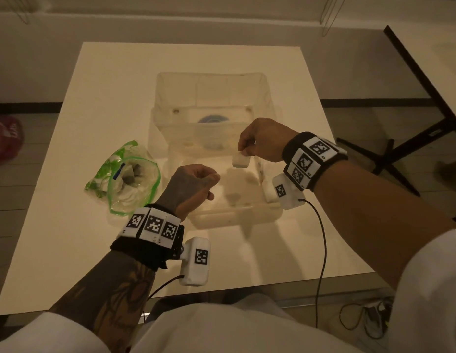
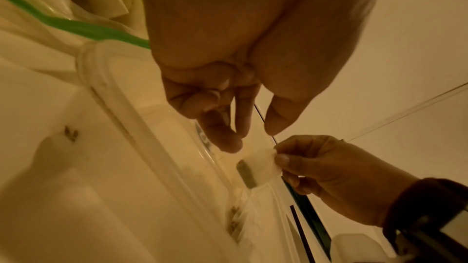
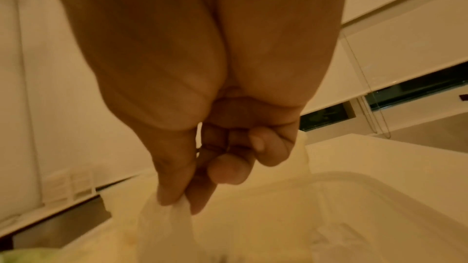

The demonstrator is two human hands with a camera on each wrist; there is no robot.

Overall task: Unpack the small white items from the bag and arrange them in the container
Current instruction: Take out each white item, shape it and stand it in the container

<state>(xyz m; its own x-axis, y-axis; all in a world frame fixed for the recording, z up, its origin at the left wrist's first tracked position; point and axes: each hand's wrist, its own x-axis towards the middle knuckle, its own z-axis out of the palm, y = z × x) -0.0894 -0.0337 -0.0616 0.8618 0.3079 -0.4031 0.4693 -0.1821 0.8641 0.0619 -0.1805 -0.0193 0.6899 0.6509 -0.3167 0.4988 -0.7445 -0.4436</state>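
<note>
A clear plastic container [image 1: 234,215] stands mid-table. My right hand [image 1: 243,152] hangs over its right side and pinches a small white item [image 1: 240,161] between thumb and fingers. The right wrist view shows that pinch, with the white item [image 3: 164,225] dangling above the container [image 3: 354,179]. My left hand [image 1: 212,186] hovers over the container's near left part, fingers loosely curled and holding nothing. In the left wrist view the left hand [image 2: 250,137] is just short of the white item [image 2: 263,164]. The green-edged clear bag [image 1: 125,179] lies left of the container with white items inside.
The white table [image 1: 94,98] has bare surface around the container. A blue round shape [image 1: 212,119] shows through the container's far wall. A red bag [image 1: 5,138] lies on the floor at left. Black table legs [image 1: 389,159] stand at right. Cables [image 1: 321,250] hang from my wrists.
</note>
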